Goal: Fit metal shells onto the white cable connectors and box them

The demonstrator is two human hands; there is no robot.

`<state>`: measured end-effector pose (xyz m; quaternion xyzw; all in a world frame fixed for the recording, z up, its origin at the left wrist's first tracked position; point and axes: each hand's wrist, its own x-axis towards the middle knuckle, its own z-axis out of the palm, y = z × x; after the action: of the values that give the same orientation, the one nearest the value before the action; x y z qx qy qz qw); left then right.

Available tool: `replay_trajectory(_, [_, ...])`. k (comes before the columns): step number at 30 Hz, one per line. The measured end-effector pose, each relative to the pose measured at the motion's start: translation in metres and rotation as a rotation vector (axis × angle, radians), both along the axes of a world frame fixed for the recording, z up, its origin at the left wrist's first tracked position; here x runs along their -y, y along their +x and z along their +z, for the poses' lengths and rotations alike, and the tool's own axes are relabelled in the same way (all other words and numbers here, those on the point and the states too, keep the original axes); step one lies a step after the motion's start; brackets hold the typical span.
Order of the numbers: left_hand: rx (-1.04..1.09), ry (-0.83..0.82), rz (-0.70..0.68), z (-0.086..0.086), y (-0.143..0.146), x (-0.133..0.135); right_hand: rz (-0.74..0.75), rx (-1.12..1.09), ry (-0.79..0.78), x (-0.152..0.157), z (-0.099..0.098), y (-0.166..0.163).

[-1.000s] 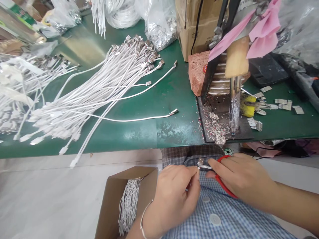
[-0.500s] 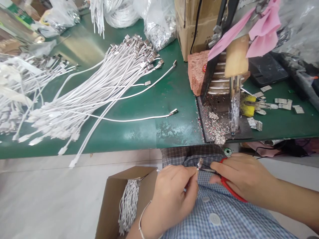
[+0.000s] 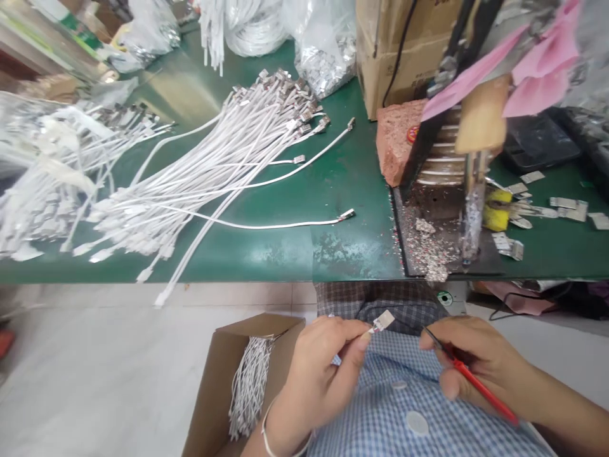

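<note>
The left hand [image 3: 328,374] sits low in the view, at about 6 o'clock, over the lap. Its grip is narrow: thumb and forefinger pinch a small white plug [image 3: 383,321], which sticks out of the fingertips toward 2 o'clock. The right hand [image 3: 476,362] lies at 3 o'clock of the left one, with its grip closed round a red tool [image 3: 471,377]. The tool's dark tip points toward 10 o'clock, near the plug but apart from it. Both hands are over a checked shirt [image 3: 428,412], and a thin bracelet [image 3: 264,430] rings the left wrist.

At 9 o'clock of the left hand an open box [image 3: 214,393] stands on the floor, with a hank of white cables [image 3: 250,387] inside.

Above the hands runs the green worktop [image 3: 295,254]. A loose sheaf [image 3: 228,158] of white cables with metal ends lies across it at 11 o'clock, and one single cable [image 3: 266,224] lies alone nearer the edge. At 1 o'clock stands a press [image 3: 464,158] with metal scrap [image 3: 431,244] heaped at its foot. A brick [image 3: 397,143] touches the press on its 9 o'clock side, and a yellow brush [image 3: 495,212] lies at its 3 o'clock. A carton [image 3: 394,51] and a clear bag [image 3: 326,47] of metal shells stand at 12 o'clock.
</note>
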<state>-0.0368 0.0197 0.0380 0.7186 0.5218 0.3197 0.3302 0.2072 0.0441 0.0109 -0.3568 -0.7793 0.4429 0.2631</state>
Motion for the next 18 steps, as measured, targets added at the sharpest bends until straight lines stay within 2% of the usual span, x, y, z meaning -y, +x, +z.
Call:
replay_trajectory(3, [-0.074,-0.078,0.113,-0.003,-0.022,0.009,-0.001,0.014,-0.077,0.009,-0.014,-0.006])
replay_trajectory(8, [-0.425,-0.409,0.402,-0.016,-0.090,0.033,0.026,-0.005,-0.084,0.019,-0.040,-0.014])
replay_trajectory(11, [-0.552,-0.563,0.551,-0.036,-0.140,0.053,0.051,-0.025,-0.103,0.020,-0.046,-0.017])
replay_trajectory(14, [-0.646,-0.732,0.698,-0.063,-0.184,0.074,-0.020,0.008,-0.125,0.023,-0.042,-0.022])
replay_trajectory(18, [-0.739,-0.868,0.868,-0.095,-0.217,0.096,-0.109,0.046,-0.142,0.027,-0.037,-0.027])
